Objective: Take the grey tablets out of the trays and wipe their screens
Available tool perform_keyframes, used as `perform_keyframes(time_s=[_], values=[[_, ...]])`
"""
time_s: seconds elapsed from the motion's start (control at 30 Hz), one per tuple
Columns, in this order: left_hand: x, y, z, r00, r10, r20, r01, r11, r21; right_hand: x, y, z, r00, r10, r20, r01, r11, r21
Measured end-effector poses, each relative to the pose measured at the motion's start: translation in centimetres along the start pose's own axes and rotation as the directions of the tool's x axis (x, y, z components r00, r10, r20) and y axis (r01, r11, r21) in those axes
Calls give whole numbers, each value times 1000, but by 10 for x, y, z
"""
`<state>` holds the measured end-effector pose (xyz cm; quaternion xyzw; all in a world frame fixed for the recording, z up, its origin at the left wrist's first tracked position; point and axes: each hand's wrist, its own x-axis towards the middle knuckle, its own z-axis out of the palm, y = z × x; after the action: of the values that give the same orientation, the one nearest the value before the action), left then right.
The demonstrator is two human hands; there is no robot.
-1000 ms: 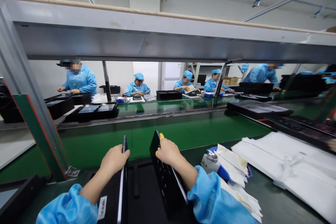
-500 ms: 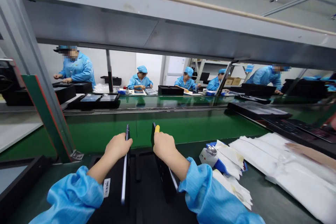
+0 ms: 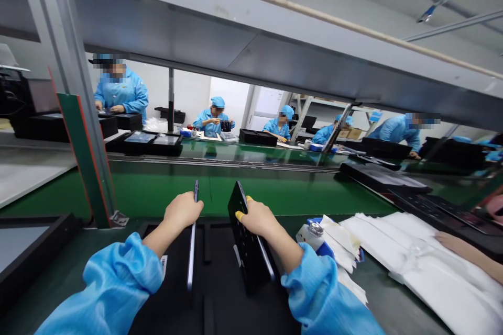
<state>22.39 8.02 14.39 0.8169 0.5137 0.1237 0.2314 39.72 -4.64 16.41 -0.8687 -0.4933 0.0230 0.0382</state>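
My left hand [image 3: 183, 214] is closed around the upper part of a thin tablet [image 3: 192, 259], which stands on edge with its light metallic rim toward me. Another tablet [image 3: 245, 254] is gripped near its upper end by my right hand [image 3: 261, 218]; it leans, showing its dark face. Yellow finger covers sit on fingertips of my right hand. Both tablets are upright over a black divided tray [image 3: 226, 303], one above each side. Whether their lower edges touch the tray, I cannot tell. A white barcode label lies partly hidden by my left sleeve.
Right of the tray are a blue-and-white box [image 3: 314, 233] with paper strips and white sheets [image 3: 396, 246], a co-worker's hand [image 3: 451, 243] over them. A metal post [image 3: 84, 131] rises at left. Overhead runs a shelf [image 3: 243, 47]; beyond the green belt [image 3: 157, 188], several people work.
The right tablet has turned, so more of its dark face shows, and yellow-covered fingertips now appear on it. The left tablet remains on edge in my left hand. The view has tilted slightly.
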Motion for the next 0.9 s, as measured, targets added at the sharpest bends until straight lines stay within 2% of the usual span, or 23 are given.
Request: perform_keyframes(time_s=[0.17, 0.37, 0.47, 0.67, 0.73, 0.9], values=[[0, -1, -2, 1000, 4, -4, -4, 1000, 18, -6, 24, -14, 996, 75, -43, -75, 997, -9], [1, -1, -1, 1000, 25, -5, -25, 999, 44, -27, 27, -39, 979, 114, -167, -120, 992, -28], [2, 0, 0, 1000, 31, -4, -30, 998, 59, -31, 20, -34, 984, 75, -159, -79, 997, -17], [4, 0, 1, 1000, 27, -11, -26, 997, 71, -27, -7, -3, 995, -39, -96, 39, 999, -6], [4, -1, 0, 1000, 26, -12, -25, 997, 69, -26, -12, -4, 994, -51, -97, 50, 999, -9], [5, -2, 1, 999, 28, -16, -27, 998, 62, -24, -9, -24, 992, -37, -118, 35, 999, -17]])
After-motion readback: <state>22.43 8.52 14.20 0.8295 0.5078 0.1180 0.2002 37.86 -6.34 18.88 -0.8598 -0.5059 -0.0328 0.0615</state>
